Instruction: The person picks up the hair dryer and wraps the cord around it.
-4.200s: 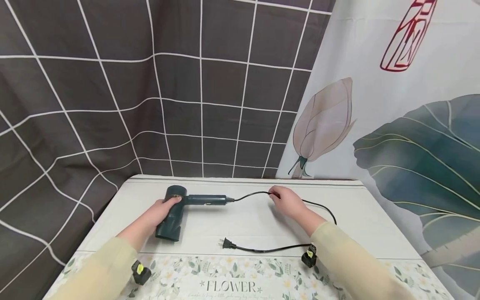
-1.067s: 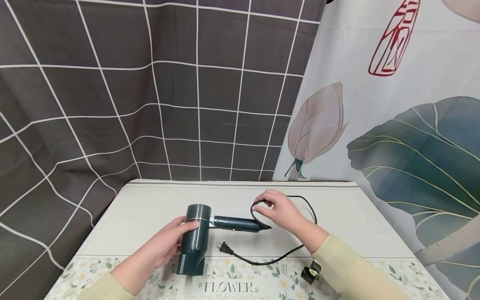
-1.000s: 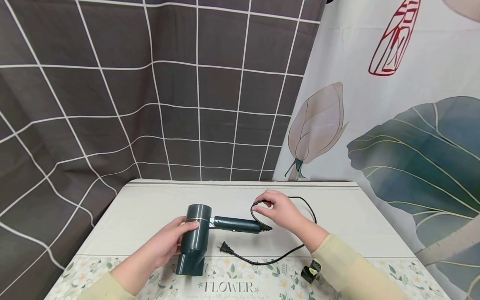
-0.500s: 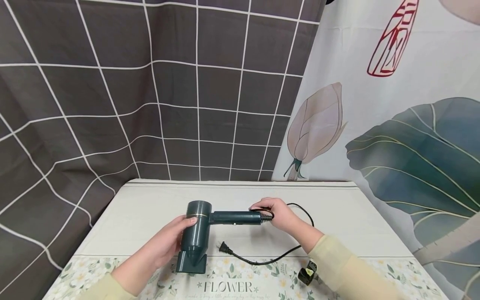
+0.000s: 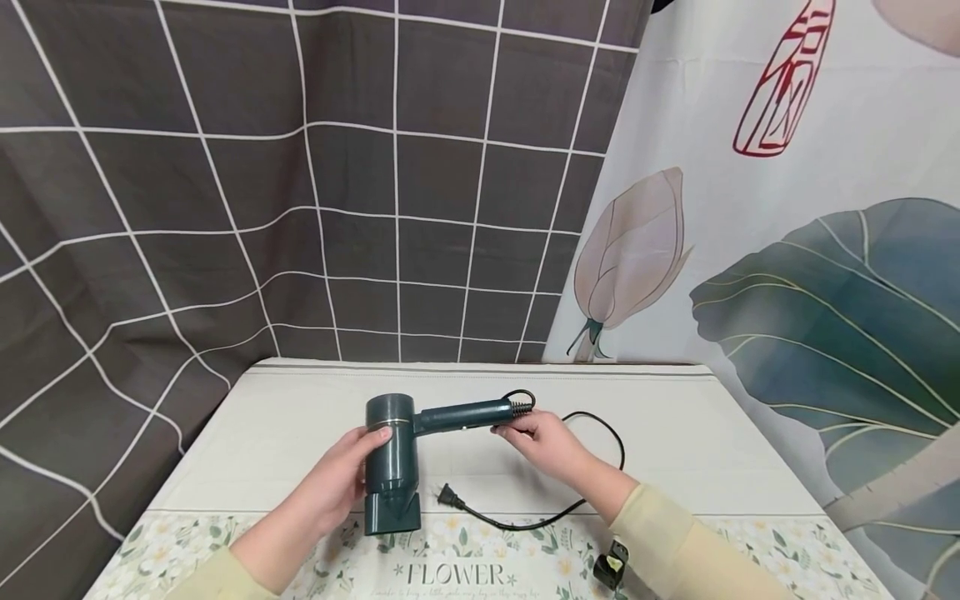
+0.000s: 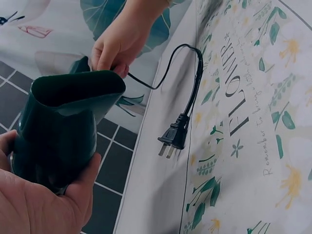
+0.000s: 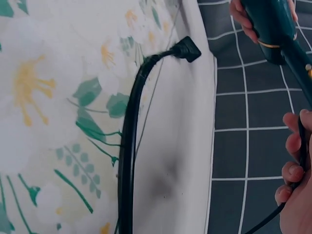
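Observation:
A dark green hair dryer (image 5: 392,462) is held above the table, its handle (image 5: 461,415) pointing right and tilted slightly up. My left hand (image 5: 337,479) grips the dryer's barrel, thumb on the near side. Just below the handle's end, my right hand (image 5: 547,446) pinches the black power cord (image 5: 619,446). The cord makes a small loop (image 5: 520,392) over the handle's ribbed end. In the right wrist view, the fingers (image 7: 293,171) curl round the cord. The two-pin plug (image 6: 175,132) lies on the table in the left wrist view. Its flat nozzle (image 6: 78,87) faces that camera.
A white tablecloth (image 5: 300,392) with a floral, lettered front band covers the table. Behind hangs a dark curtain (image 5: 442,242) with white grid lines. A pale curtain (image 5: 652,333) with flower and leaf prints hangs at the right.
The dryer has come right and nearer, and its handle now tilts up. My right hand has drawn the once extended cord back and round the handle's end, passing from above it to below.

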